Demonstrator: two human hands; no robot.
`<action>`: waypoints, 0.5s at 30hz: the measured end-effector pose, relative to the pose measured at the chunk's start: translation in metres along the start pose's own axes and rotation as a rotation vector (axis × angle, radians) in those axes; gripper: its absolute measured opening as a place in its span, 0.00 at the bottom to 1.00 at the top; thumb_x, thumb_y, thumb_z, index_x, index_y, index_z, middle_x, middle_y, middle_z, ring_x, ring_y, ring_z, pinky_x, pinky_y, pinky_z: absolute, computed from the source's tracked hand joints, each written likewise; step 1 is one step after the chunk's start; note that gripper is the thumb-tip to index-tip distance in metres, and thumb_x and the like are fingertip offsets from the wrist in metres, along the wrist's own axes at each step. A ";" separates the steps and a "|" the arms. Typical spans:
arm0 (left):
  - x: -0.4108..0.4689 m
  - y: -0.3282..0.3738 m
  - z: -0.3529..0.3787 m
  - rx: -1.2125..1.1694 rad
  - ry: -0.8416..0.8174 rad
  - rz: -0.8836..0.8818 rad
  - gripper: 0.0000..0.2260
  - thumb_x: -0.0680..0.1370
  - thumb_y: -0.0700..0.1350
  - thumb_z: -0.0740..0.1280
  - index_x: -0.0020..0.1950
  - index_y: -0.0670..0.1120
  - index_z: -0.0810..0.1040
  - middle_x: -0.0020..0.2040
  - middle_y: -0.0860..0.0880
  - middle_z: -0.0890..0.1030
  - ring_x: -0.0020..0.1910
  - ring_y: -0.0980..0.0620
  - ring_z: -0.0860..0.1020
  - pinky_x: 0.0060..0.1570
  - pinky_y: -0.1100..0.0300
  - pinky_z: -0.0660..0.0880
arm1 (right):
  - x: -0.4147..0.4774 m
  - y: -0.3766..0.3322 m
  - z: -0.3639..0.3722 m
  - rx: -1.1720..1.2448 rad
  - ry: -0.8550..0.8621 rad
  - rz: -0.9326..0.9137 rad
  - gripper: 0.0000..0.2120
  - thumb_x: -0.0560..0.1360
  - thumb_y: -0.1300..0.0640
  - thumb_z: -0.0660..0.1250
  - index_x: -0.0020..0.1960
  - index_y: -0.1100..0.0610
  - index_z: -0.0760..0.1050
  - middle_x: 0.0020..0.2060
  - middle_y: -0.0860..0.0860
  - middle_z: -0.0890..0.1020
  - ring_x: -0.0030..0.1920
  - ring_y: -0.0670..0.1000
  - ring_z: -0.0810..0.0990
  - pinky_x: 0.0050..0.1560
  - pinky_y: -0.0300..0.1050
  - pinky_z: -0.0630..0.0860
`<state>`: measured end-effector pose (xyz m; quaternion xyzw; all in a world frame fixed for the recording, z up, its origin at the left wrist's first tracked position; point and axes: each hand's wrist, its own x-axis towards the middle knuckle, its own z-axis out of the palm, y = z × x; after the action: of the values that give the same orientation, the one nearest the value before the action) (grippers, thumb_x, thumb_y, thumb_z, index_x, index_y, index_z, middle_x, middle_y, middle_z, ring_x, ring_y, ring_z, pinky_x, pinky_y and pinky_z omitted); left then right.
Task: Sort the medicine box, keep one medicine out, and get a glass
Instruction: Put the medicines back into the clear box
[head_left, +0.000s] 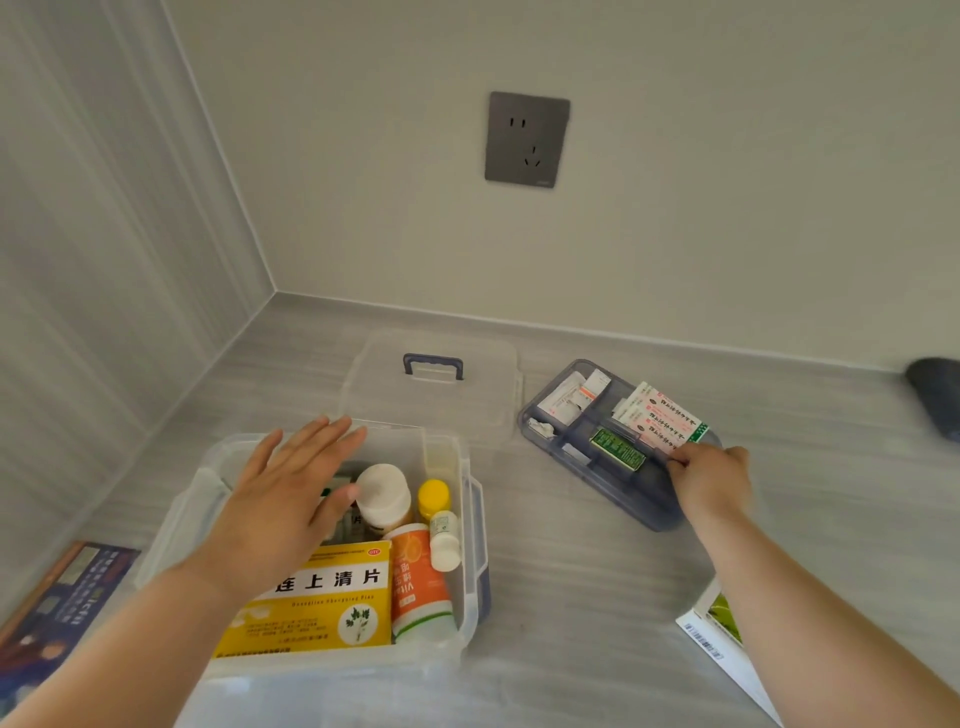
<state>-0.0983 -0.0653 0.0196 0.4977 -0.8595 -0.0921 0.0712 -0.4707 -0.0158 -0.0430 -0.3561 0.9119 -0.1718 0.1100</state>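
A clear plastic medicine box stands open at the lower left, holding a yellow carton, an orange tube, a white-capped bottle, a yellow-capped bottle and a small white bottle. My left hand hovers flat over the box, fingers spread, holding nothing. To the right lies the blue divided tray with small packets and a green box. My right hand pinches the near end of a white and pink medicine packet resting across the tray.
The clear lid with a blue handle lies behind the box. A white and green carton sits at the lower right, a dark booklet at the far left, a dark object at the right edge. Walls close off the back and left.
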 end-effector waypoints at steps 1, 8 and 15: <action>0.000 0.000 0.000 -0.004 -0.004 0.005 0.48 0.55 0.72 0.20 0.69 0.56 0.48 0.73 0.56 0.51 0.67 0.63 0.39 0.67 0.62 0.35 | -0.001 -0.001 -0.001 0.027 0.009 -0.005 0.11 0.73 0.58 0.62 0.52 0.59 0.78 0.52 0.65 0.74 0.57 0.62 0.69 0.53 0.50 0.71; 0.001 -0.003 0.001 -0.023 0.000 0.037 0.43 0.57 0.73 0.23 0.67 0.58 0.46 0.67 0.61 0.45 0.66 0.63 0.40 0.67 0.63 0.36 | -0.006 -0.016 -0.033 0.113 0.138 -0.141 0.09 0.72 0.61 0.64 0.50 0.62 0.79 0.49 0.67 0.80 0.55 0.64 0.71 0.48 0.50 0.71; -0.003 -0.002 -0.003 -0.389 0.205 -0.030 0.14 0.77 0.42 0.59 0.62 0.48 0.71 0.68 0.47 0.70 0.70 0.54 0.60 0.70 0.58 0.46 | -0.041 -0.045 -0.087 0.295 0.210 -0.338 0.08 0.70 0.63 0.67 0.48 0.63 0.80 0.46 0.64 0.82 0.50 0.62 0.75 0.43 0.43 0.65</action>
<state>-0.0942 -0.0635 0.0219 0.4942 -0.8061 -0.2063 0.2518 -0.4414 0.0022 0.0573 -0.4637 0.8109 -0.3552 0.0354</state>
